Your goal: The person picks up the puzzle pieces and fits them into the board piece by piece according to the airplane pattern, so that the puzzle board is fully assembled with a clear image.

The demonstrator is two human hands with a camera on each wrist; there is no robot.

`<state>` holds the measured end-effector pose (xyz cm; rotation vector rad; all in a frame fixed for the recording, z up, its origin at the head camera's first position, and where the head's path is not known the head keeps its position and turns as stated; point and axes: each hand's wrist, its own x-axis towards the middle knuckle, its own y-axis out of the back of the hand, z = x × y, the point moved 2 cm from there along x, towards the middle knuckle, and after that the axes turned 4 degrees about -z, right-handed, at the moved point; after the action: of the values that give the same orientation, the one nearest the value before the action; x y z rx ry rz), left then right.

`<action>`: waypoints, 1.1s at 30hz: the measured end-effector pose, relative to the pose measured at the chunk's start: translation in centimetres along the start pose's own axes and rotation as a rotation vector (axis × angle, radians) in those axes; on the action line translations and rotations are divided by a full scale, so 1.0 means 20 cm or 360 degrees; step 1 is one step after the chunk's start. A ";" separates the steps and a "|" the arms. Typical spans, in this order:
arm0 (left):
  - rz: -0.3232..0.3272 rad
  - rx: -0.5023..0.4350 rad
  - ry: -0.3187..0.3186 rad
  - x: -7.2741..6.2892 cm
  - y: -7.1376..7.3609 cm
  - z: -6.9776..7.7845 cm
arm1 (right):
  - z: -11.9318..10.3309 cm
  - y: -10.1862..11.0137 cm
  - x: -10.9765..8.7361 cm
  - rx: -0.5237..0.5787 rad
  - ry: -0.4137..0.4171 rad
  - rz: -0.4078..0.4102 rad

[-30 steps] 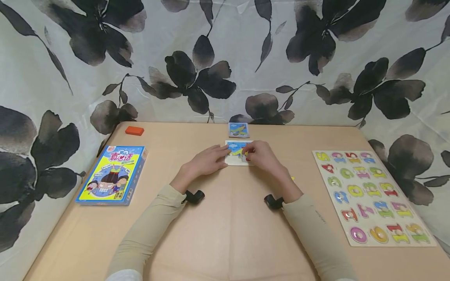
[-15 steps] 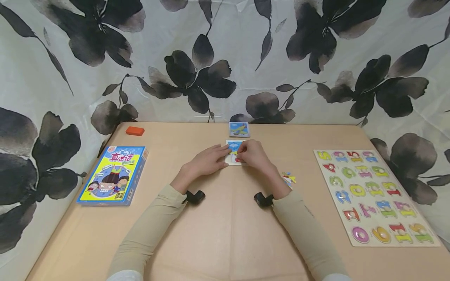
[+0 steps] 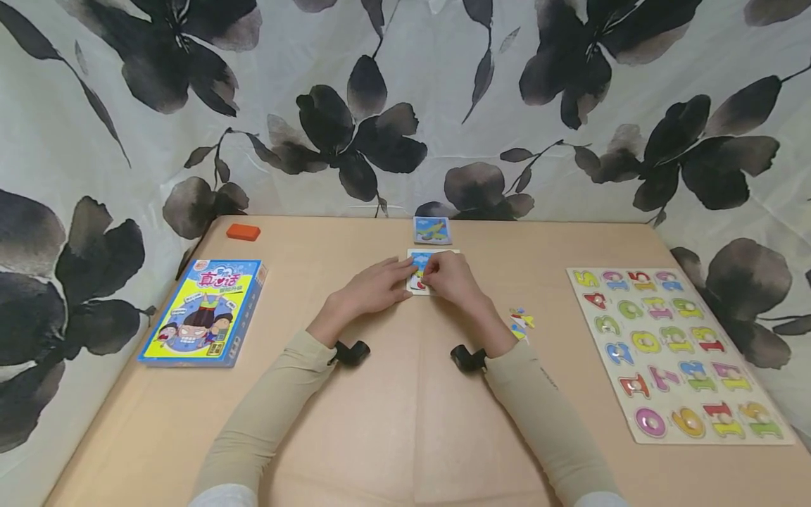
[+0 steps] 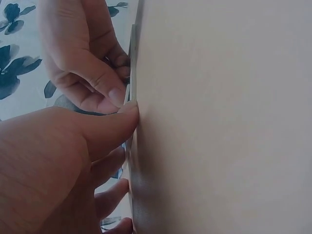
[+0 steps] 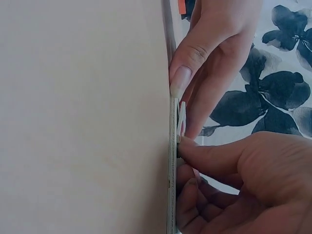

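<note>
A small picture board with a blue scene and white border lies at the far middle of the table. My left hand rests on its left side with fingers extended, the thumb at the near edge. Over the board's right half, my right hand pinches a small flat puzzle piece. The wrist views show the board edge-on, and in the right one the piece stands tilted close over it, near the left thumb. My right fingers hide much of the board's picture. Several small coloured pieces lie beside my right wrist.
Just behind the board lies another picture card with a yellow airplane. A blue and yellow box and an orange block are on the left. To the right lies a board of coloured figures. Floral cloth hangs behind.
My right hand has moved slightly left over the board, uncovering the small coloured pieces by its wrist. My left hand has stayed in place.
</note>
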<state>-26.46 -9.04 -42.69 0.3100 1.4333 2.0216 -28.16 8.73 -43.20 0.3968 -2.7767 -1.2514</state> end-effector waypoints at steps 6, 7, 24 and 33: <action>0.0000 0.0011 -0.0002 0.00 -0.01 0.00 | 0.00 0.00 0.01 -0.0084 0.0054 -0.0002; -0.0001 0.0017 0.0000 0.00 -0.01 -0.01 | 0.00 0.00 0.01 -0.0093 0.0063 0.0000; -0.0024 0.0196 -0.0012 0.00 0.00 0.01 | 0.00 0.01 0.00 -0.0061 0.0008 -0.0102; -0.0063 0.0247 0.0002 0.00 -0.02 0.00 | -0.01 0.01 -0.01 -0.0091 0.0021 -0.0147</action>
<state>-26.30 -8.91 -42.94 0.3430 1.5883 1.8835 -27.86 8.71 -42.85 0.5323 -2.7334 -1.3391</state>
